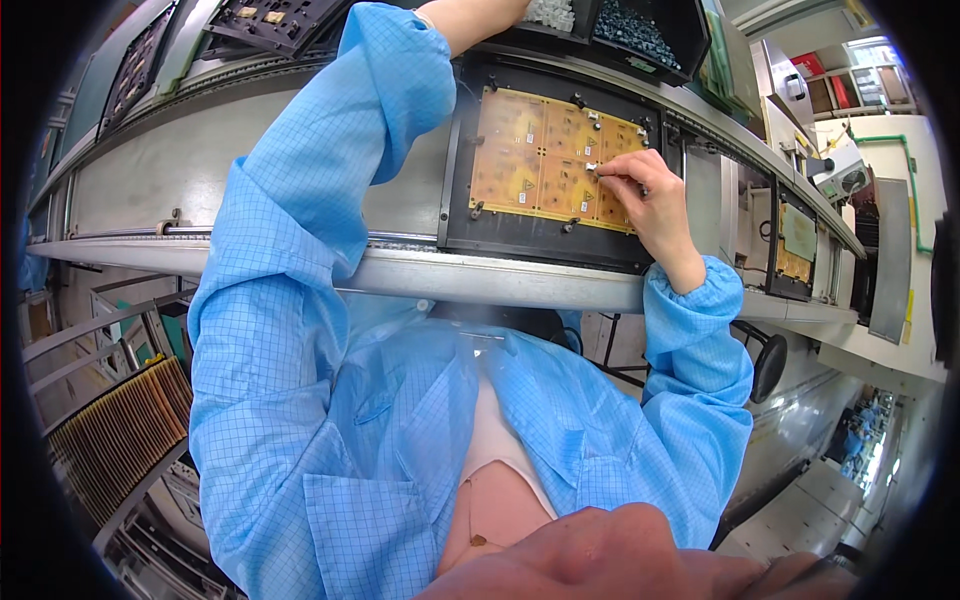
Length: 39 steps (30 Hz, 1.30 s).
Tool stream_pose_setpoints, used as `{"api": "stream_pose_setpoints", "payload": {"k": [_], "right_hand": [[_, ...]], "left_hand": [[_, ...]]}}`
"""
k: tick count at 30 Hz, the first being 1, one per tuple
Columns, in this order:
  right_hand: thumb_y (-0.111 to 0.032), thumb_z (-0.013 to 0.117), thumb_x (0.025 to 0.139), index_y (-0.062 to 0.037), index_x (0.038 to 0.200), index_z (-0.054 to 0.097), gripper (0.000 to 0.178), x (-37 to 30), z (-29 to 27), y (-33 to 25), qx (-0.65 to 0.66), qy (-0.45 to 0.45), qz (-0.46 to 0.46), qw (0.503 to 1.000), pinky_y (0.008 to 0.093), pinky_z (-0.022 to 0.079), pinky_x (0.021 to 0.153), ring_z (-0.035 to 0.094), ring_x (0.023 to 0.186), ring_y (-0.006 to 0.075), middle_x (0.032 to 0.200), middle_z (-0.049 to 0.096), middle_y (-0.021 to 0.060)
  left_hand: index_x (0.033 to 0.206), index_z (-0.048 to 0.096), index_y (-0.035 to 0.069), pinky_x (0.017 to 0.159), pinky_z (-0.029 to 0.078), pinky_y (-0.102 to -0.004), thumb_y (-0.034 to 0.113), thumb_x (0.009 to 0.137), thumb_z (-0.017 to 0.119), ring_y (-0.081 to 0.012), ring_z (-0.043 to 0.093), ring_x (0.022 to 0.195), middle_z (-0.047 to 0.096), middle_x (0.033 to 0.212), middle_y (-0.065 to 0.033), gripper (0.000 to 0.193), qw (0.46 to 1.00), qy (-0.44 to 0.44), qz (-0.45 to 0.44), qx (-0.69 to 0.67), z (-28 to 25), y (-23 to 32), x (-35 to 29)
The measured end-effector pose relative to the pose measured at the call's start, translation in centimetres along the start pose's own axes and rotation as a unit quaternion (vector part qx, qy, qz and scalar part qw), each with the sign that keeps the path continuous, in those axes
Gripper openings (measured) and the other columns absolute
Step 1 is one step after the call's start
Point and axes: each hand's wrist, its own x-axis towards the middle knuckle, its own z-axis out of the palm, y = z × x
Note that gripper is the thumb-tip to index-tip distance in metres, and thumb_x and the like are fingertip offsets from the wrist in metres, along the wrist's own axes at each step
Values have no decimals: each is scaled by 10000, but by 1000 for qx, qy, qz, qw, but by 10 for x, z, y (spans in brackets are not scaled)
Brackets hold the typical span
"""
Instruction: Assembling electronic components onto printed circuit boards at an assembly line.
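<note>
A yellow-brown circuit board panel (pixel 510 150), divided into several sections, lies in a black carrier frame (pixel 545 250) in front of me. My right hand (pixel 650 195) is over its right part, thumb and fingers pinched at a small white connector (pixel 592 168) at the board's surface. Whether the connector is seated cannot be seen. My left hand (pixel 472 20) reaches to the far side, beside a black bin of white parts (pixel 550 14); its fingers are mostly hidden at the top edge, so what they hold does not show.
Next to the white parts is a black bin of dark blue-grey components (pixel 635 38). A metal rail (pixel 500 278) runs along the conveyor's near edge. Another carrier (pixel 795 240) with a board stands farther right. Lower left is a rack of upright boards (pixel 120 430).
</note>
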Motion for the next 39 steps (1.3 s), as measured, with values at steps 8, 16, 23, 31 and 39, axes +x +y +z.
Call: {"api": "stream_pose_setpoints", "payload": {"k": [8, 16, 23, 31, 39], "right_hand": [[36, 723, 792, -10, 914, 727, 130, -13, -7, 6, -28, -3, -15, 999, 324, 525, 723, 627, 855, 232, 878, 688, 87], [35, 725, 771, -9, 891, 694, 131, -6, -16, 1, -96, -42, -136, 985, 347, 524, 734, 604, 844, 267, 870, 660, 93], [14, 740, 768, -4, 902, 663, 156, 4, -28, -6, -169, -93, -176, 965, 350, 523, 717, 596, 829, 275, 867, 648, 103], [-191, 632, 939, -32, 1055, 700, 209, 158, -73, 68, -180, 46, -74, 980, 359, 534, 803, 675, 941, 299, 1010, 703, 150], [-390, 592, 954, -70, 1119, 709, 378, 255, -53, 152, -341, -42, 204, 917, 446, 502, 932, 633, 1084, 391, 1147, 675, 206]], "left_hand": [[760, 680, 19, 751, 538, -459, 46, 738, 623, -393, 639, 806, 618, 848, -206, 66, 994, 42, 31, -100, -8, 14, 7], [769, 703, 32, 777, 528, -449, 59, 728, 620, -383, 642, 850, 648, 837, -189, 96, 977, 84, -28, -194, -19, 17, 2], [766, 710, 29, 765, 526, -440, 63, 760, 600, -374, 649, 839, 653, 844, -189, 115, 957, 78, -57, -275, -56, 27, -17], [976, 729, 3, 731, 567, -300, 14, 781, 703, -178, 728, 793, 742, 841, -125, 197, 873, -83, -170, -449, -81, 46, -51], [972, 678, -56, 765, 574, -267, -59, 842, 665, -175, 725, 875, 723, 910, -112, 131, 758, -162, -198, -600, -95, 71, -53]]}}
